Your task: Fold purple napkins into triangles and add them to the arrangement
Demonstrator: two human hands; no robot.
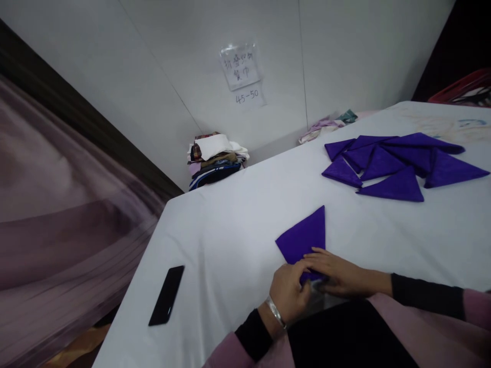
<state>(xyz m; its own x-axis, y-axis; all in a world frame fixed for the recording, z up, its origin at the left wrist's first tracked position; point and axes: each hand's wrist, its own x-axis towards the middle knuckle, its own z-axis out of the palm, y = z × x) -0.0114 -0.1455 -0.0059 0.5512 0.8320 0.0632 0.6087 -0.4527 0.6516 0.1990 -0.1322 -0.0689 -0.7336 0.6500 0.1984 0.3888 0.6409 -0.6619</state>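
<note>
A purple cloth napkin, folded to a point at its far end, lies on the white-covered table in front of me. My left hand, with a silver bracelet at the wrist, is closed on the near edge of this napkin, fingers bent. From the other side my right hand grips the same near end, its fingers across the top and its thumb low at the edge. Both hands touch there and hide part of the fold. Farther back on the right lies a group of folded purple napkins, several of them triangular and overlapping.
A black phone lies on the table at left. Beyond the far edge stand a stack of folded clothes and more fabric. A handwritten sign hangs on the wall. Sheer pink fabric hangs at far left.
</note>
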